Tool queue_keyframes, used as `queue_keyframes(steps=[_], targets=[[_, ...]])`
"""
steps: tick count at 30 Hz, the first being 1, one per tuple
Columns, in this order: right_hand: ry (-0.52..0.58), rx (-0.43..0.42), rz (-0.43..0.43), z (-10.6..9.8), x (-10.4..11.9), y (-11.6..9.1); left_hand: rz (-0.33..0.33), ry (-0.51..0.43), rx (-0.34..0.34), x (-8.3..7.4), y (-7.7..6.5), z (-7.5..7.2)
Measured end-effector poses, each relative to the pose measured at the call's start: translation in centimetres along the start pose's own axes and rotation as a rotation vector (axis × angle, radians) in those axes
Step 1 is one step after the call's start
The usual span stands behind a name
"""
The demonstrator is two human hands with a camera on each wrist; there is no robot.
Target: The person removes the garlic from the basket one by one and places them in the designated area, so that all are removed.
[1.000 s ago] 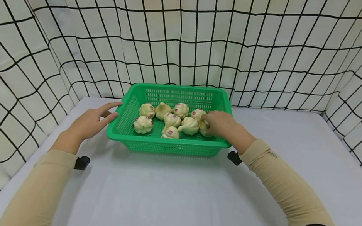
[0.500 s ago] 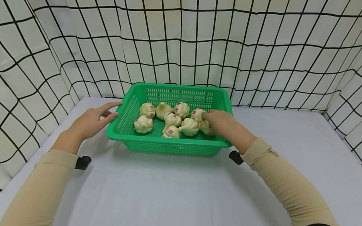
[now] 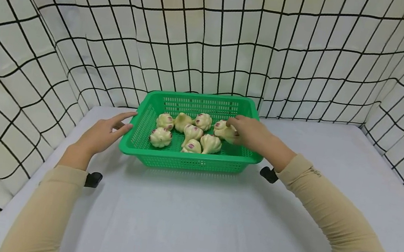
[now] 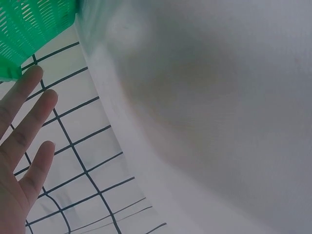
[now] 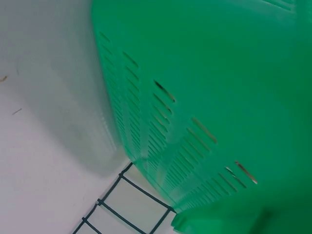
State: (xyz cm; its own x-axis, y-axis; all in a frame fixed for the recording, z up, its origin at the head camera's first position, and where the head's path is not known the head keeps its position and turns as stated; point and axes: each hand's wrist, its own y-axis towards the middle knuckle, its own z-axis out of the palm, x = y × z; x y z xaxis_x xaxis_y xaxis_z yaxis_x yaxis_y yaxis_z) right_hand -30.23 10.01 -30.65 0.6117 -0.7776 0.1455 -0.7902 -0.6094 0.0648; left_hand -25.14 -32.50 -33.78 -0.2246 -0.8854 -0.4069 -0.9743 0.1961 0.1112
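Observation:
A green plastic basket (image 3: 189,160) with slotted walls holds several pale garlic bulbs (image 3: 161,137) with purple marks. My right hand (image 3: 254,137) reaches over the basket's right end and pinches a garlic bulb (image 3: 229,135), lifted up beside another bulb (image 3: 220,125). In the right wrist view the basket's wall (image 5: 195,63) hides that hand. At the left rim, my left hand (image 3: 101,135) has its fingers extended, fingertips right at the edge. The left wrist view shows its spread fingers (image 4: 29,122) near the basket's corner (image 4: 36,29).
The basket stands on a white-covered table (image 3: 187,224), close to the back. Black netting (image 3: 234,43) over white walls rises behind and on both sides. Black wrist devices (image 3: 93,180) sit under both wrists.
My right hand has raised the garlic bulb slightly from the basket's front right corner, shifting up and to the right. My left hand keeps its place at the rim.

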Motion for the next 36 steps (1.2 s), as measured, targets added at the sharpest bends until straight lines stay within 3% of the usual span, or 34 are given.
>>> queue_keyframes(steps=[17, 26, 36], targets=[[0.080, -0.133, -0.045, -0.5, -0.9, -1.7, -0.009, -0.012, 0.004, 0.1, 0.1, 0.1], [0.115, -0.237, -0.131, -0.2, -1.3, -2.6, -0.021, -0.020, 0.005, 0.1, 0.1, 0.2], [0.282, -0.281, -0.111, -0.6, -1.0, -4.2, -0.025, -0.025, 0.008, 0.2, 0.0, 0.3]])
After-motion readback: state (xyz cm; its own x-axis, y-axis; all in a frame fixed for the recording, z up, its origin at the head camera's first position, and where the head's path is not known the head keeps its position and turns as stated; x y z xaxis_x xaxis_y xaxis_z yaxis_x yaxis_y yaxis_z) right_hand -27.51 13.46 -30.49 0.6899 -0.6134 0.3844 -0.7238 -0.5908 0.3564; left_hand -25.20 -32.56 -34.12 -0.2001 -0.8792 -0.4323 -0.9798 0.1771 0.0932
